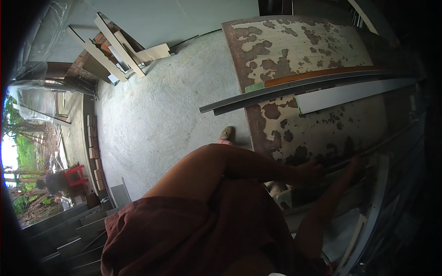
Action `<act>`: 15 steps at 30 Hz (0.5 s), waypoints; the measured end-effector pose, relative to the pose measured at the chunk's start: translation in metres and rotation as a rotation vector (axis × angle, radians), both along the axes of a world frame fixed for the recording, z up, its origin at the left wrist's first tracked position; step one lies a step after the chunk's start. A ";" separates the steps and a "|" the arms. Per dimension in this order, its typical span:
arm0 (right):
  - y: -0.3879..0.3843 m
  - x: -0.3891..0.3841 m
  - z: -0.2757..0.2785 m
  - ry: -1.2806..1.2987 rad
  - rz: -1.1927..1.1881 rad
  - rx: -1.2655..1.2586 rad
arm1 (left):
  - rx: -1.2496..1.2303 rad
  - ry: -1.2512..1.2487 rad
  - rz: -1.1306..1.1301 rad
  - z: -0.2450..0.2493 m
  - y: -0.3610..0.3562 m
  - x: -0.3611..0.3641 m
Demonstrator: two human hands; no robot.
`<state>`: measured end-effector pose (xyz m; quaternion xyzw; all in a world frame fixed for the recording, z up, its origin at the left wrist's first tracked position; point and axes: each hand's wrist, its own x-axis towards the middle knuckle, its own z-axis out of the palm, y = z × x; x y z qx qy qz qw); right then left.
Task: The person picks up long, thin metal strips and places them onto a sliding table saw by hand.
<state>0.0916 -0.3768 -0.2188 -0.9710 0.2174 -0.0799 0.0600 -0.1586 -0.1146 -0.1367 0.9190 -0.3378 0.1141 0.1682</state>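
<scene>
My left hand [311, 172] is at the near edge of the worn, peeling tabletop [322, 46], its fingers closed in the shade. A thin dark strip [391, 143] runs along this edge, close to both hands. Further right, my right hand [354, 164] reaches up to the same strip with its fingers drawn together. It is too dim to make out what either hand grips. Across the tabletop lie a long dark metal profile [285, 89], an orange-brown strip [317, 76] and a white panel strip [354, 96].
Cut boards [119, 46] lean on the left wall. Bricks [92, 138] line the doorway, with a red stool [76, 175] and a bent-over person [55, 182] outside. Metal profiles [69, 246] are stacked at lower left. A shod foot [226, 133] stands on the concrete floor [170, 106].
</scene>
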 end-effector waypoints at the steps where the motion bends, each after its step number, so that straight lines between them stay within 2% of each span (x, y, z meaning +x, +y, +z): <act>1: -0.002 0.003 0.000 0.005 -0.001 0.025 | 0.018 0.091 -0.015 0.011 0.003 0.003; 2: -0.003 0.006 0.000 0.008 -0.004 0.049 | 0.036 0.182 -0.032 0.022 0.008 0.006; 7: -0.007 0.014 0.002 -0.012 -0.062 0.135 | 0.099 0.165 -0.060 0.037 0.009 0.018; 9: 0.007 0.004 0.010 -0.200 0.137 0.185 | 0.123 0.181 -0.076 0.035 0.003 0.025; 10: 0.017 -0.001 0.020 -0.208 0.121 0.184 | 0.113 0.145 -0.046 0.030 0.000 0.027; 12: 0.033 -0.006 0.040 -0.117 0.073 0.534 | 0.108 0.105 -0.026 0.026 -0.005 0.032; 15: -0.001 0.023 0.007 -0.042 0.075 0.446 | 0.124 0.027 -0.024 0.022 -0.010 0.040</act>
